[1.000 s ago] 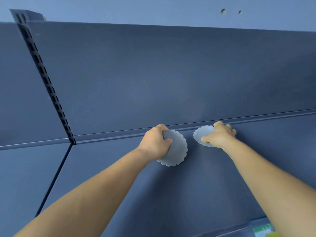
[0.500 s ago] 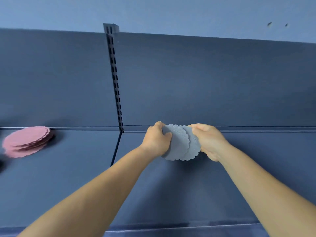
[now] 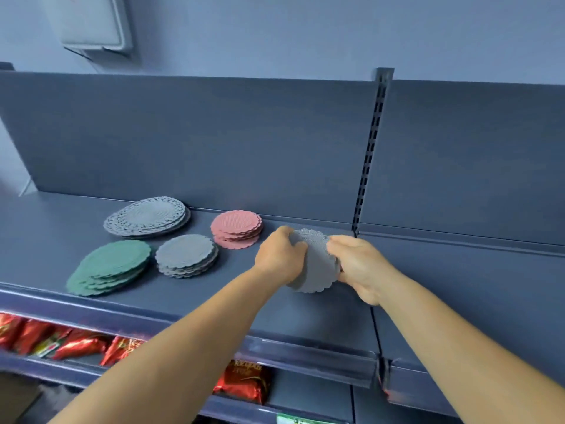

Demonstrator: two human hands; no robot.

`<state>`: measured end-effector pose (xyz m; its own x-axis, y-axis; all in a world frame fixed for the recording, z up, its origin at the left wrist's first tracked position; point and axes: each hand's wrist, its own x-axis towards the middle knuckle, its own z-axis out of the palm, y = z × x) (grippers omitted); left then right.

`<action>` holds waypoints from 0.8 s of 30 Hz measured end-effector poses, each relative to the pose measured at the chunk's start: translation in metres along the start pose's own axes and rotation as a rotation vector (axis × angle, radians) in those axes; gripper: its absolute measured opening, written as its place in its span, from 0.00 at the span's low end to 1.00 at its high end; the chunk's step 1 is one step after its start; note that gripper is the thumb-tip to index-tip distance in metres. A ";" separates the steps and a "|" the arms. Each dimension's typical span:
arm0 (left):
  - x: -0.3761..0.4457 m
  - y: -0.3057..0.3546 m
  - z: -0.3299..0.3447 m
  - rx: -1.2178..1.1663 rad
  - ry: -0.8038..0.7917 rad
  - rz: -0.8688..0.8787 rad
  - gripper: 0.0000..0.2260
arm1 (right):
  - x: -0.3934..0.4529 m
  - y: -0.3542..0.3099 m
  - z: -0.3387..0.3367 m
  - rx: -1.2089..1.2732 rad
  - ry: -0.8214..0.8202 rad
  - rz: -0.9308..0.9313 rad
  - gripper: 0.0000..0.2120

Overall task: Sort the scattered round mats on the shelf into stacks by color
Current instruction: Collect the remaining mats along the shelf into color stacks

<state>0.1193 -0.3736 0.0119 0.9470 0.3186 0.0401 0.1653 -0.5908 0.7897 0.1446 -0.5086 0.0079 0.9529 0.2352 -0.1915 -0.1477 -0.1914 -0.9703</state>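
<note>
**Both hands clasp a small bunch of grey mats above the shelf**

The left hand (image 3: 279, 258) and the right hand (image 3: 359, 266) hold the same bunch of grey mats (image 3: 318, 264) between them, one on each side. The left fingers curl over the bunch's upper left edge, with the thumb pressed onto its face. The right hand closes on the right edge, its fingers wrapped behind and its thumb lying across the front. Both grips are tight, with no gap between fingers and mats. The bunch is tilted, its scalloped lower edge hanging free just above the shelf (image 3: 214, 301); how many mats it counts cannot be told.

To the left, four sorted stacks lie on the same shelf. A pink stack (image 3: 237, 228) sits nearest the hands, close to the back panel (image 3: 214, 142). A small grey stack (image 3: 186, 255) lies in front of it and to the left. A green stack (image 3: 110, 267) lies near the front edge, its mats slipping forward. A stack of larger, lacy grey mats (image 3: 146, 217) sits at the back.

The shelf and back panel are dark blue-grey metal, and a slotted upright (image 3: 368, 154) divides the panels right of the hands. Red shiny packets (image 3: 244, 384) fill the shelf below. A pale wall (image 3: 305, 32) rises above, carrying a white box (image 3: 91, 22) at the upper left.
</note>
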 end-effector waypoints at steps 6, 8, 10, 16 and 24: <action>-0.008 -0.053 -0.067 0.009 0.018 -0.045 0.15 | -0.006 -0.004 0.082 -0.148 -0.038 -0.035 0.12; -0.010 -0.068 -0.088 0.030 0.023 -0.038 0.16 | -0.002 -0.007 0.105 -0.123 0.009 -0.057 0.12; -0.010 -0.081 -0.109 0.062 0.052 -0.032 0.17 | 0.001 -0.011 0.127 -0.109 0.047 -0.073 0.13; 0.006 -0.107 -0.151 0.188 0.156 -0.022 0.20 | 0.020 -0.022 0.177 -0.092 0.006 -0.121 0.16; 0.045 -0.123 -0.165 0.483 0.055 -0.039 0.15 | 0.059 -0.020 0.199 -0.229 -0.034 -0.124 0.17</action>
<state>0.0967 -0.1644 0.0178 0.9237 0.3786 0.0584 0.3218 -0.8498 0.4175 0.1513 -0.3007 -0.0130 0.9499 0.3016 -0.0818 0.0370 -0.3686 -0.9289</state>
